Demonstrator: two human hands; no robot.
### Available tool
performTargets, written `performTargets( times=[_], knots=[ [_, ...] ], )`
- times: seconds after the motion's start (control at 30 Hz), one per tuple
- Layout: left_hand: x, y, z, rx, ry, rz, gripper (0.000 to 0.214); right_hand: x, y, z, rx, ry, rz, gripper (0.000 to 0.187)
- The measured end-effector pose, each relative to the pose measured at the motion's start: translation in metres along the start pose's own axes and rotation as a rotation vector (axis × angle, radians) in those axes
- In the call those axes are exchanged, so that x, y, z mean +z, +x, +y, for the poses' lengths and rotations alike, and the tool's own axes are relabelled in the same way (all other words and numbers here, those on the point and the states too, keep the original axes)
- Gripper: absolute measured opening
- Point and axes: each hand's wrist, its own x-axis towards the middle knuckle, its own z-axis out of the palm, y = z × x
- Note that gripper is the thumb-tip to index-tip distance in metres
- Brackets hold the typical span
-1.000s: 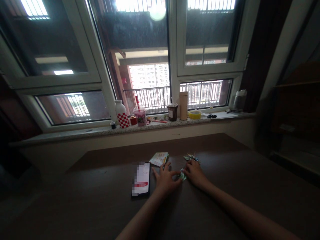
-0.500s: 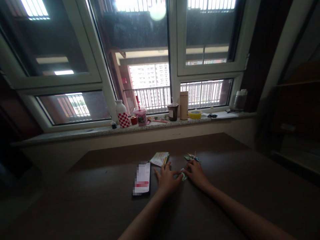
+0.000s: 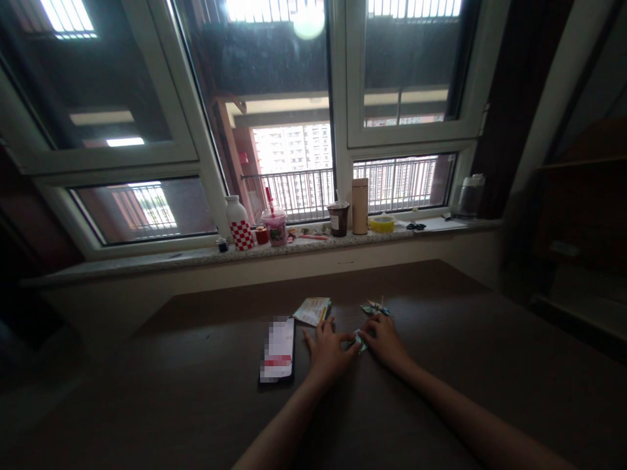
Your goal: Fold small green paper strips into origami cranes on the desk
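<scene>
A small piece of green-and-white folded paper (image 3: 361, 342) lies on the brown table between my two hands. My left hand (image 3: 329, 351) pinches its left side with thumb and index finger, the other fingers spread out over the tabletop. On the other side, my right hand (image 3: 386, 341) grips the paper with bent fingers; part of the paper is hidden there. Just beyond the right hand sits a pointed, multicoloured folded paper piece (image 3: 375, 308). A flat printed paper packet (image 3: 313, 311) lies beyond my left fingertips.
A phone (image 3: 278, 352) with a lit screen lies left of my left hand. Along the granite windowsill (image 3: 196, 260) stand a checkered bottle (image 3: 241, 225), a pink drink cup (image 3: 275, 227), a dark drink cup (image 3: 338, 219), a beige flask (image 3: 360, 207), yellow tape (image 3: 382, 225) and scissors (image 3: 416, 226).
The folded paper between my fingers has shifted very slightly, and my left thumb has moved a little to the right. Everything else stays in place.
</scene>
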Motion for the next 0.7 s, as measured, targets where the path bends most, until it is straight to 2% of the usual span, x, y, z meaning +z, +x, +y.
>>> performTargets(
  times=[0.4,0.7],
  knots=[
    [-0.0037,-0.0014,0.0046,-0.027,-0.009,-0.018,0.030,-0.0076,0.0025,0.0076,-0.009,0.079,-0.064,0.010],
    [-0.0030,0.0014,0.0047,-0.047,-0.003,-0.039,0.031,-0.0047,0.0029,0.0002,0.020,0.008,-0.027,0.009]
  ],
)
